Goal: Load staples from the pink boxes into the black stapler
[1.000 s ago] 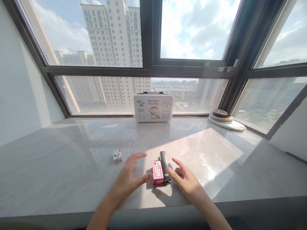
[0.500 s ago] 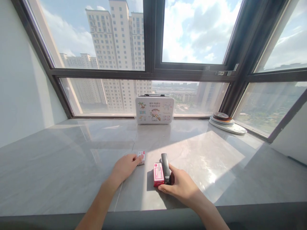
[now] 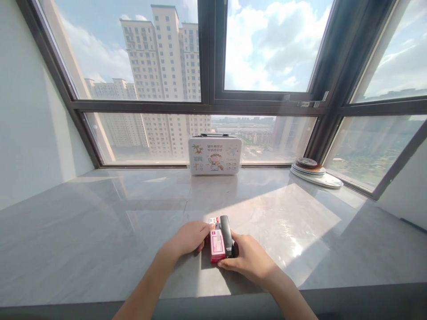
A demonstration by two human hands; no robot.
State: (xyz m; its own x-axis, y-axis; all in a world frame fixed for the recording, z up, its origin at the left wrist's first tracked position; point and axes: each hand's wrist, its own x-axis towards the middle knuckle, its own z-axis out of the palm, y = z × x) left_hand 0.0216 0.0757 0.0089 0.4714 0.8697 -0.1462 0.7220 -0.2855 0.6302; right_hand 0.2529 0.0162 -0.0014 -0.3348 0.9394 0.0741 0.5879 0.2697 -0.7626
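My right hand (image 3: 251,257) is closed around the lower right side of a black stapler (image 3: 226,234) and a red-and-white box (image 3: 217,245) pressed against its left side. Its thumb touches the box's near end. Between the thumb and fingers of my left hand (image 3: 193,236) is a smaller white-and-red box (image 3: 212,220), at the far end of the larger box. The fingers partly cover this small box, and whether it touches the stapler is hard to see.
A white carrying case (image 3: 215,155) with cartoon prints stands against the window at the back. Stacked plates and round lids (image 3: 316,178) lie in the right corner. The grey marble-look ledge (image 3: 100,249) ends at a front edge near my forearms.
My left hand has moved right with the small box, bringing it up to the larger box and stapler. My right hand keeps its hold and has shifted slightly left with them.
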